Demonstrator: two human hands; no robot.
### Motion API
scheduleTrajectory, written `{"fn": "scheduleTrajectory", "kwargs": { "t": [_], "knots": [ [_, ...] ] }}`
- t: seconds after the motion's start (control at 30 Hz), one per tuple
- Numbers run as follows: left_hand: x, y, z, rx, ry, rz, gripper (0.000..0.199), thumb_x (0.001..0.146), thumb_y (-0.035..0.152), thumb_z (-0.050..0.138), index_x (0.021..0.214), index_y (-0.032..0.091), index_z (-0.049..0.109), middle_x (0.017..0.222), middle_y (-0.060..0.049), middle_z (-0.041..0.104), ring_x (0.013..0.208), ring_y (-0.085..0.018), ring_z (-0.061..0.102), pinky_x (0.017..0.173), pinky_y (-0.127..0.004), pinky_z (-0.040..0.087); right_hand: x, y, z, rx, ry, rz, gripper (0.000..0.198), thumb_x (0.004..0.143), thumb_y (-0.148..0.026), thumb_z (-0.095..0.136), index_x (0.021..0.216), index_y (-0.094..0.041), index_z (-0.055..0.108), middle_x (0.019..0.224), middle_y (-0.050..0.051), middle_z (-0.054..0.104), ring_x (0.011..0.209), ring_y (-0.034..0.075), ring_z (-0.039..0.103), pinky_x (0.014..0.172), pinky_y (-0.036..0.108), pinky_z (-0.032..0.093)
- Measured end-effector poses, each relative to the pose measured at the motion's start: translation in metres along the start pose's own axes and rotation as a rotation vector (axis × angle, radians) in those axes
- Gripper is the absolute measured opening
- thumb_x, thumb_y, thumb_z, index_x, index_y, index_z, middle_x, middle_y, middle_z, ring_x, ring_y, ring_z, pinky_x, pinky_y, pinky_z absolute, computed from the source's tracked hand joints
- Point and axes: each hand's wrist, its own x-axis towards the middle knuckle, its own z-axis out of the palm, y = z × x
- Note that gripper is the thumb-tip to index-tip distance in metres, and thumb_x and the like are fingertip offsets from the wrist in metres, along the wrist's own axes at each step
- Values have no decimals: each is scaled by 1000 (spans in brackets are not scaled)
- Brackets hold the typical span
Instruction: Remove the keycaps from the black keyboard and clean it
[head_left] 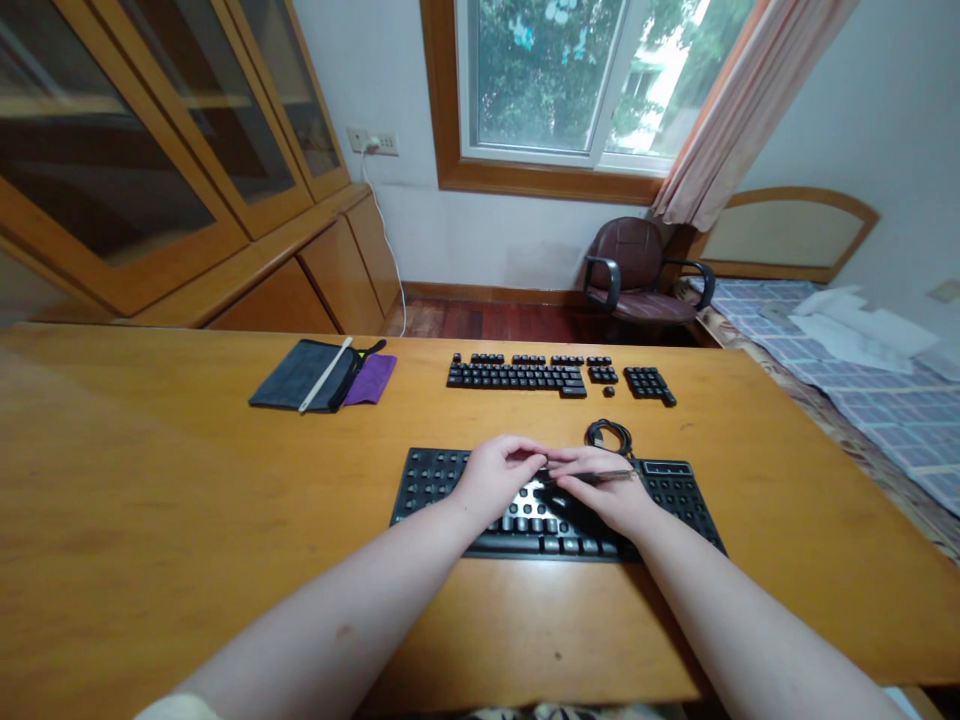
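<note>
A black keyboard lies in front of me with most of its keycaps off; the bottom row still carries some. Above its upper middle, my left hand is closed in a pinch, its fingertips meeting those of the other hand. Whatever small dark thing sits between the fingertips is too hidden to name. My right hand is closed around a slim dark tool, which points left over the keys. Behind the keyboard is its coiled black cable.
Removed black keycaps are laid out in keyboard order farther back, with a number-pad block at their right. To the left lie a grey pouch, a pale flat stick and a purple cloth. A chair stands beyond the table.
</note>
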Motion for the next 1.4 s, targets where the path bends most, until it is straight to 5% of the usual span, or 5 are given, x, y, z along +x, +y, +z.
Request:
{"fn": "scheduleTrajectory", "kwargs": {
  "t": [0.3,0.73,1.0,1.17,1.4],
  "knots": [
    [4,-3,1,-114,-10,-56,10,76,11,61,86,14,63,88,-5,70,86,-15,65,88,-34,50,-1,7,-5,-71,201,1,31,94,-36,39,98,-24,67,89,7,66,88,21,62,82,39,50],
    [1,-11,6,-40,-129,11,23,77,6,57,98,14,54,94,-7,64,86,-13,64,82,-31,53,2,1,1,-306,-61,-60,22,85,-34,58,104,-27,67,93,6,64,85,18,62,75,31,52],
    [-6,-9,1,384,-4,279,22,81,19,55,103,19,58,102,-5,62,93,-17,60,90,-35,48,20,1,-26,-398,341,97,20,82,-37,61,94,-23,70,95,6,65,78,19,61,70,33,51],
    [-4,-6,0,385,15,273,18,81,17,53,98,18,60,96,-4,63,87,-16,61,84,-33,50,74,15,-48,-668,263,125,20,82,-32,61,96,-21,70,96,8,67,93,24,60,82,35,47],
    [-2,-7,-2,404,36,301,17,80,14,52,95,18,61,96,-4,63,89,-16,60,86,-32,49,112,57,-28,-817,6,211,16,77,-25,66,91,-21,72,108,6,63,94,20,60,83,29,46]
  ]
}}
